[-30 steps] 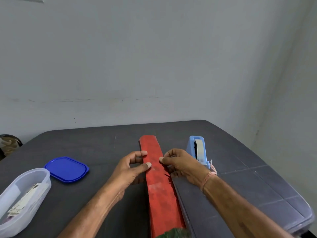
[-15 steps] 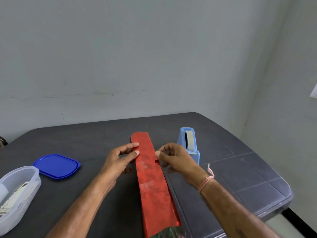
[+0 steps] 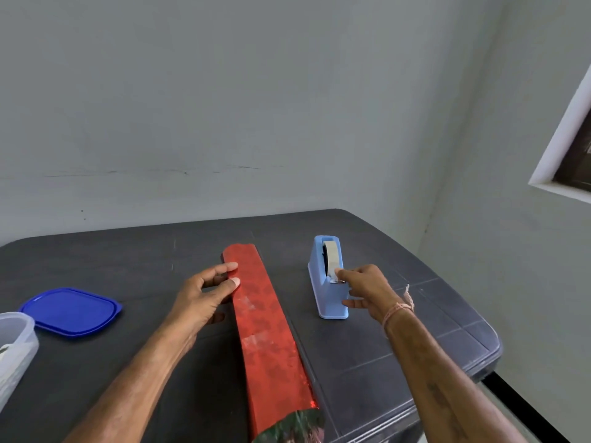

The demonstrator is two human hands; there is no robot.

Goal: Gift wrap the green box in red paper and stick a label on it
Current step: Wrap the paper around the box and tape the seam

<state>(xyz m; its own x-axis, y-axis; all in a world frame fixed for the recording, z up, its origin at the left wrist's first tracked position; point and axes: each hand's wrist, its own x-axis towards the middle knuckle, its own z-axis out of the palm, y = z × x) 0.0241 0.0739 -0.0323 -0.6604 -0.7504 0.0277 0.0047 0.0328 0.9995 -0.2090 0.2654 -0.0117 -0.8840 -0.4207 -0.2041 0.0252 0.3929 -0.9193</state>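
Note:
A long box wrapped in shiny red paper [image 3: 265,318] lies lengthwise on the dark table [image 3: 383,346]. Its green end [image 3: 291,428] shows at the bottom of the view. My left hand [image 3: 201,298] grips the box's left edge near the far end, with thumb and forefinger tips on the red paper. My right hand [image 3: 364,290] is at the light blue tape dispenser [image 3: 326,282] to the right of the box, where its fingertips pinch the tape end at the cutter.
A blue plastic lid [image 3: 72,311] lies flat on the left of the table. A clear plastic tub [image 3: 16,350] with papers inside stands at the left edge. The table's right edge and rounded corner lie near the dispenser. A wall stands behind.
My right hand has left the box's seam and moved right to the tape dispenser. My left hand stays on the box's left edge. The camera view has shifted.

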